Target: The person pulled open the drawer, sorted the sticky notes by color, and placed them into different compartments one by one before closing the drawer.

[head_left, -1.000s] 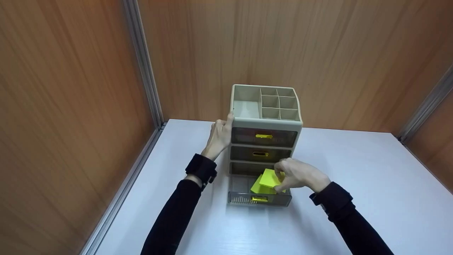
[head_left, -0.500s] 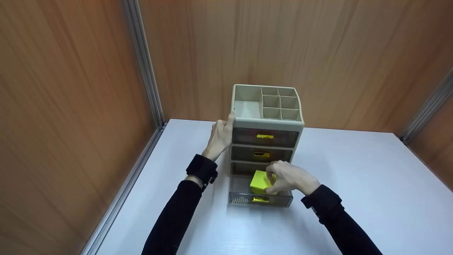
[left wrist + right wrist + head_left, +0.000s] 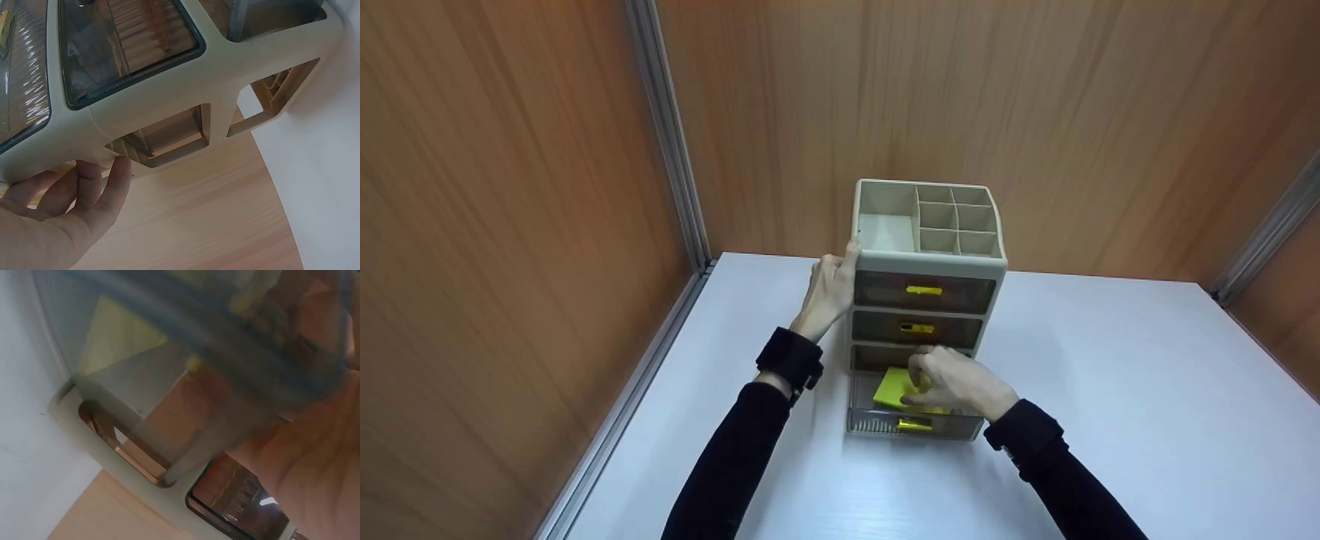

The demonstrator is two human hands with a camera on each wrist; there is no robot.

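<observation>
On the white desk point(image 3: 1110, 375), the organizer point(image 3: 926, 259) is steadied by the left hand point(image 3: 829, 289) gripping its corner — yellow notes point(image 3: 891, 388) are pinched by the right hand point(image 3: 956, 382) inside the open bottom drawer point(image 3: 864, 420).

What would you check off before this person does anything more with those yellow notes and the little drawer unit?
1. Bottom drawer pulled out far enough to take the notes: ok.
2. Yellow sticky notes over the drawer and inside its walls: ok; flat on the drawer floor: cannot tell.
3. Right hand holding the notes: ok, its fingers curl on the pad.
4. Left hand steadying the drawer unit at its upper left corner: ok.
5. Upper two drawers closed: ok.
6. Unit standing level on the white table: ok.
</observation>
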